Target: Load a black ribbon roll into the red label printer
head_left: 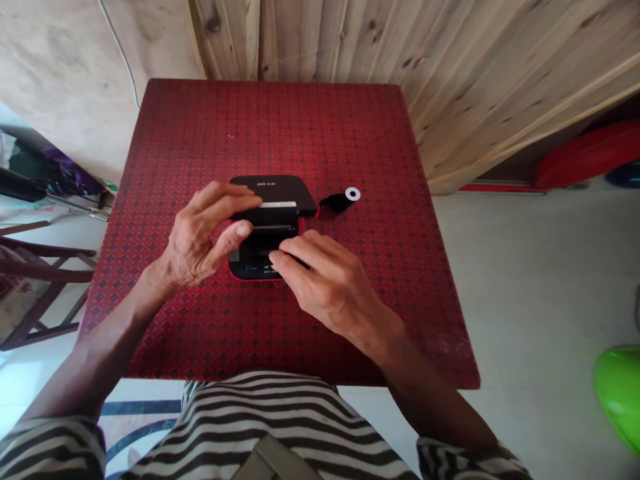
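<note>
A black printer-like device (253, 272) with red trim lies on the table, its lid (273, 184) tilted up and back, showing pale lettering. Across its middle run a black bar and a pale strip (280, 205). My left hand (207, 230) grips the device's left side, fingers over the lid and thumb against the bar's front. My right hand (323, 280) is closed at the right front, its fingertips pinched at the open compartment. A dark edge shows between those fingers; what they hold is hidden. Right of the device lies a small black roll (341, 202) with a white ring end.
The red patterned cloth (280, 127) covers the table. A wooden plank wall (320, 40) stands behind it. To the left is a wooden chair (45, 270); a bright green rounded object (620, 393) sits on the right-hand floor. A pale cable (120, 50) hangs at the upper left.
</note>
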`<act>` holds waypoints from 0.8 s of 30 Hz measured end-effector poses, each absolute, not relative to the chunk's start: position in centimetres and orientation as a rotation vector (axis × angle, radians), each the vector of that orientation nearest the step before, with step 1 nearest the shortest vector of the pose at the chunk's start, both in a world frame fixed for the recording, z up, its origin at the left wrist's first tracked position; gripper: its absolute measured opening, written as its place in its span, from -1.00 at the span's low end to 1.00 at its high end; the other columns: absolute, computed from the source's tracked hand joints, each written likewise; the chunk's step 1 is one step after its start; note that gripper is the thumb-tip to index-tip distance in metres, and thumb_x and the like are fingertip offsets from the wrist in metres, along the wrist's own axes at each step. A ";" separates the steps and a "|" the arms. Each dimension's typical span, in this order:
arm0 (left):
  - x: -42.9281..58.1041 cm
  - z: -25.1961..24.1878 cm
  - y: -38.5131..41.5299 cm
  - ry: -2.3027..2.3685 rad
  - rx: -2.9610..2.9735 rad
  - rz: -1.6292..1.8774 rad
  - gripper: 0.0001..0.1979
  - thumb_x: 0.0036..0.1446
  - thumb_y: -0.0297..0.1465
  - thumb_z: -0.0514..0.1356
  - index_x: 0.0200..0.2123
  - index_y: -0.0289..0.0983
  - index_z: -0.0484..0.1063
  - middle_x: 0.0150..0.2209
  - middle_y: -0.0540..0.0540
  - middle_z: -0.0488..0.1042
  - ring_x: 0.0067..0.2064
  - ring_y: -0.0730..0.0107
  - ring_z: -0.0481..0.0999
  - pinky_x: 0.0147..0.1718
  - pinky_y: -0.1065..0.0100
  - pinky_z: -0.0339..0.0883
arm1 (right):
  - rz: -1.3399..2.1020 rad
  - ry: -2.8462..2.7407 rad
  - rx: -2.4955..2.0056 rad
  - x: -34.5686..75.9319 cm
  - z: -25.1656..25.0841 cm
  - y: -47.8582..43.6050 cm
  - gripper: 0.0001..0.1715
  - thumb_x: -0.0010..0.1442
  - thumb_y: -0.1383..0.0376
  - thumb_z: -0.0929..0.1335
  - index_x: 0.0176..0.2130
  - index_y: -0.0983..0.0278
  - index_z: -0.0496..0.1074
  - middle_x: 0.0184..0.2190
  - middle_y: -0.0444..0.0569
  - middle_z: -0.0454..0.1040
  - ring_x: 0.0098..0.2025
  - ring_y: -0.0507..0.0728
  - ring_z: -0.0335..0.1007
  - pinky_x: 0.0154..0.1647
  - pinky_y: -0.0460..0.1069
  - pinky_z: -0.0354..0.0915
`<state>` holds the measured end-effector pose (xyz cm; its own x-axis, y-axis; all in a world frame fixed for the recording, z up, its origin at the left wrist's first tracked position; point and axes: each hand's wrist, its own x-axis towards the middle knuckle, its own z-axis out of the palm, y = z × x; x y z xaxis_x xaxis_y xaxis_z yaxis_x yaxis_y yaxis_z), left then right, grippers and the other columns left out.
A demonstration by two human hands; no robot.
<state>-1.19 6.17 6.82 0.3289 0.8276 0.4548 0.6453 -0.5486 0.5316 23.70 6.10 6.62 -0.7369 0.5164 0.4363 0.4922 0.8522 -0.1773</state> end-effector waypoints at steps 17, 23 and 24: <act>-2.0 2.9 4.4 1.225 2.694 0.968 -0.20 0.17 0.23 0.31 0.32 -0.09 0.41 0.22 -0.27 0.52 0.30 -0.13 0.51 0.23 -0.15 0.45 | 0.124 -2.419 -0.765 24.2 6.0 5.3 -0.81 0.44 0.44 0.36 -0.01 0.33 0.56 -0.16 0.10 0.65 -0.20 0.18 0.48 -0.11 0.11 0.51; -1.8 2.3 4.4 1.192 2.746 1.029 -0.15 0.19 0.20 0.32 0.36 -0.16 0.33 0.21 -0.35 0.50 0.30 -0.15 0.50 0.25 -0.16 0.44 | 0.129 -2.332 -0.748 24.4 5.4 5.4 -0.84 0.41 0.40 0.40 -0.01 0.33 0.53 -0.16 0.10 0.65 -0.19 0.20 0.50 -0.11 0.12 0.54; -1.8 2.3 4.5 1.190 2.748 1.028 -0.15 0.18 0.20 0.32 0.36 -0.16 0.33 0.21 -0.35 0.49 0.29 -0.15 0.50 0.25 -0.17 0.44 | 0.131 -2.327 -0.743 24.4 5.3 5.3 -0.83 0.41 0.39 0.41 0.00 0.33 0.53 -0.16 0.10 0.65 -0.19 0.20 0.51 -0.11 0.13 0.54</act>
